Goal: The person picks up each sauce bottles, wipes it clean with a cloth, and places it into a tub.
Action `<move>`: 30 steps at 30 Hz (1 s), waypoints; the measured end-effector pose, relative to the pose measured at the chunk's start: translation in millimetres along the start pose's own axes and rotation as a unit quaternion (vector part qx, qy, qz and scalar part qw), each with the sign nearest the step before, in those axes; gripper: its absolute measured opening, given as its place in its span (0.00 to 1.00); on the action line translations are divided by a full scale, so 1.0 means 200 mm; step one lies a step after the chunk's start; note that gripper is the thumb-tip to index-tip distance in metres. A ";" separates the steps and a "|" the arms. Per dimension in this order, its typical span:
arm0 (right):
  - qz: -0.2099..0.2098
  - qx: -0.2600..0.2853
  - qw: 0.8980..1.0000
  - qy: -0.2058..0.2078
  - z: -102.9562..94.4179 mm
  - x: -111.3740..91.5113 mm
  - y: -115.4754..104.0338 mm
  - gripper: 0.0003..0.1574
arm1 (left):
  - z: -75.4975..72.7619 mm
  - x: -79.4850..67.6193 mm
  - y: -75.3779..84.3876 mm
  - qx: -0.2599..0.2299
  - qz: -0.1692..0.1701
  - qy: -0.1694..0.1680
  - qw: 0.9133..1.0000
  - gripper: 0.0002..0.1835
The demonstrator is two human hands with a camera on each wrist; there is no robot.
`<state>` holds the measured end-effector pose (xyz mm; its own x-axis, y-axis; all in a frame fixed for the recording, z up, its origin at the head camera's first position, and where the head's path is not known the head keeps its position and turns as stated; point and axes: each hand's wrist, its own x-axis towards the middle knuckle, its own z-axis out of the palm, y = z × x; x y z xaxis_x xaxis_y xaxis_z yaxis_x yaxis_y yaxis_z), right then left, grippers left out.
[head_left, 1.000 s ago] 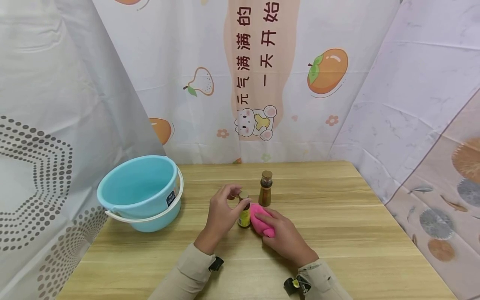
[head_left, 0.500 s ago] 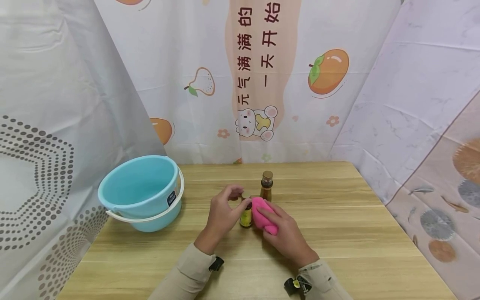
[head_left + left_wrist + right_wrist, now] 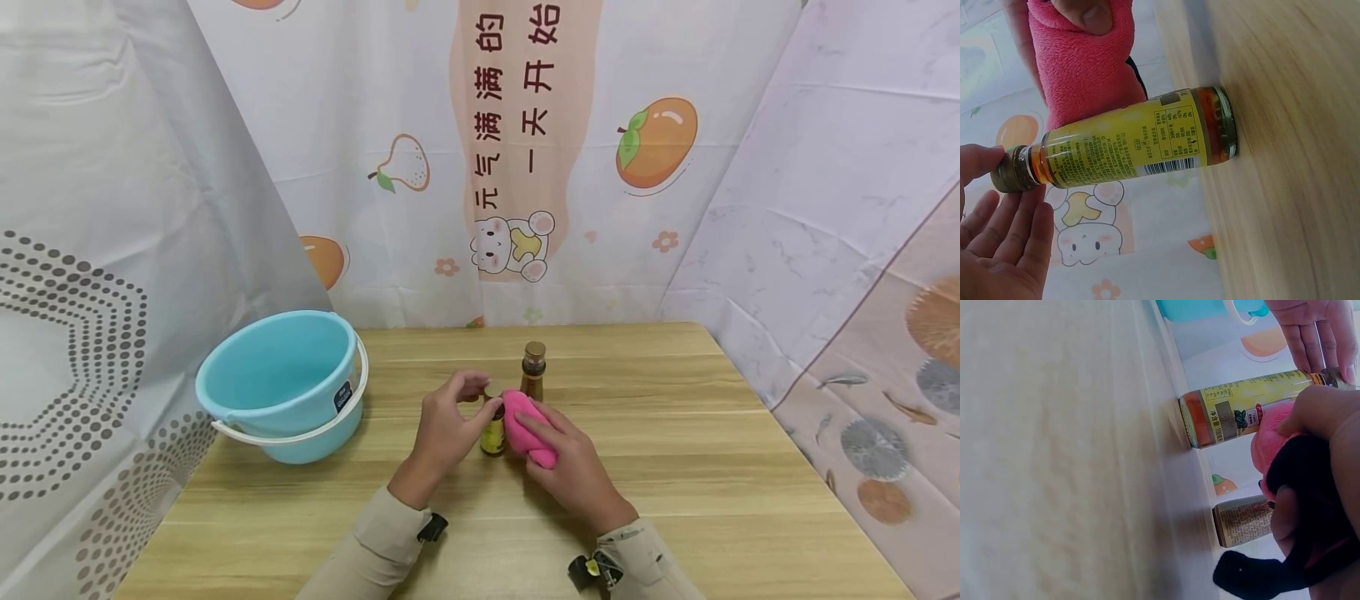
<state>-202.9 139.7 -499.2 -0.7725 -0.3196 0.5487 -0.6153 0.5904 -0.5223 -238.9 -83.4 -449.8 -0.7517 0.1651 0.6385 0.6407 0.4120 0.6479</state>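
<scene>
A small glass bottle (image 3: 1122, 147) with a yellow label and brown cap stands upright on the table. My left hand (image 3: 444, 421) pinches it at the cap, between thumb and fingers. My right hand (image 3: 573, 471) grips a pink fluffy cloth (image 3: 519, 425), pressed to the right side of the bottle. In the right wrist view a black soft piece (image 3: 1310, 469) shows against the cloth, under the hand. Behind the cloth rises a second, taller brown bottle (image 3: 533, 371), its lower part hidden in the head view.
At the left of the wooden table (image 3: 675, 467) stands a light blue bucket (image 3: 277, 425) with a white handle (image 3: 300, 437). A printed white curtain (image 3: 420, 242) hangs right behind the table's back edge.
My right hand has moved the pink cloth slightly up and right along the bottle, covering more of the taller bottle. The held bottle has shifted slightly right.
</scene>
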 end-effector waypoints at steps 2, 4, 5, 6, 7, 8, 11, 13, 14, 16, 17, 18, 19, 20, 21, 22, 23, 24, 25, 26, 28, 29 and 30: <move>0.008 -0.001 1.000 -0.006 0.00 0.00 0.00 0.45 | 0.00 0.00 0.00 -0.001 0.001 0.000 1.000 0.16; 0.018 -0.008 1.000 -0.017 0.00 0.00 0.00 0.44 | 0.00 0.00 0.01 -0.004 -0.001 -0.001 1.000 0.16; 0.024 -0.010 0.999 -0.024 0.00 0.00 0.00 0.44 | 0.00 0.00 0.01 -0.005 -0.003 -0.002 1.000 0.16; 0.030 -0.011 0.999 -0.031 0.00 0.00 0.00 0.44 | -0.01 0.00 0.01 -0.007 -0.005 -0.003 1.000 0.16; 0.037 -0.013 0.998 -0.039 0.00 0.00 0.00 0.44 | -0.01 0.00 0.01 -0.008 -0.007 -0.003 1.000 0.16; 0.045 -0.016 0.998 -0.049 0.00 0.00 0.00 0.44 | -0.01 0.00 0.01 -0.008 -0.009 -0.004 1.000 0.16; 0.060 -0.018 0.995 -0.076 0.00 0.00 0.00 0.44 | -0.01 0.00 0.01 -0.008 -0.012 -0.005 1.000 0.15; 0.066 -0.020 0.994 -0.090 0.01 -0.01 0.01 0.45 | -0.01 0.00 0.01 -0.005 -0.011 -0.003 1.000 0.15; 0.068 -0.021 0.993 -0.095 0.01 -0.01 0.01 0.45 | -0.01 0.00 0.01 -0.003 -0.009 -0.001 1.000 0.15; 0.069 -0.024 0.992 -0.102 0.01 -0.01 0.01 0.45 | 0.00 0.00 0.01 0.005 -0.002 0.004 1.000 0.16; 0.071 -0.024 0.992 -0.104 0.01 -0.01 0.01 0.45 | 0.00 0.00 0.01 0.011 0.000 0.007 1.000 0.17; 0.071 -0.025 0.992 -0.106 0.01 -0.01 0.01 0.45 | 0.00 0.00 0.01 0.018 0.003 0.010 1.000 0.18; 0.071 -0.024 0.991 -0.107 0.01 -0.01 0.01 0.45 | 0.00 0.00 0.01 0.027 0.007 0.013 1.000 0.19; 0.071 -0.025 0.991 -0.108 0.01 -0.01 0.01 0.44 | 0.00 -0.01 0.01 0.034 0.010 0.017 0.999 0.20; 0.071 -0.025 0.991 -0.109 0.01 -0.01 0.01 0.44 | 0.01 -0.01 0.01 0.039 0.009 0.019 0.999 0.21; 0.071 -0.025 0.991 -0.110 0.01 -0.01 0.01 0.43 | 0.01 -0.01 0.01 0.046 0.006 0.021 0.999 0.22; 0.072 -0.026 0.991 -0.112 0.01 -0.01 0.01 0.43 | 0.01 -0.01 0.01 0.048 0.001 0.022 0.999 0.23; 0.073 -0.027 0.991 -0.112 0.01 -0.01 0.02 0.43 | 0.01 -0.01 0.01 0.049 -0.005 0.022 0.999 0.23; 0.073 -0.027 0.991 -0.112 0.01 -0.01 0.02 0.43 | 0.01 -0.01 0.00 0.049 -0.013 0.021 0.999 0.22; 0.074 -0.029 0.991 -0.112 0.01 -0.01 0.02 0.43 | 0.01 -0.01 0.01 0.046 -0.020 0.021 0.999 0.22; 0.076 -0.031 0.990 -0.112 0.01 -0.01 0.02 0.43 | 0.01 0.00 0.01 0.045 -0.032 0.022 0.998 0.21; 0.077 -0.032 0.990 -0.113 0.01 -0.01 0.02 0.43 | 0.01 0.00 0.00 0.043 -0.034 0.024 0.998 0.21; 0.078 -0.033 0.990 -0.113 0.01 -0.01 0.02 0.42 | 0.01 0.00 0.00 0.042 -0.037 0.026 0.998 0.21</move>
<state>-203.8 140.5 -503.3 -0.8771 -0.3747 0.3004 -0.4802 0.6905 -0.5410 -238.1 -81.3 -450.4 -0.7858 0.0857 0.6125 0.5671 0.4950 0.6583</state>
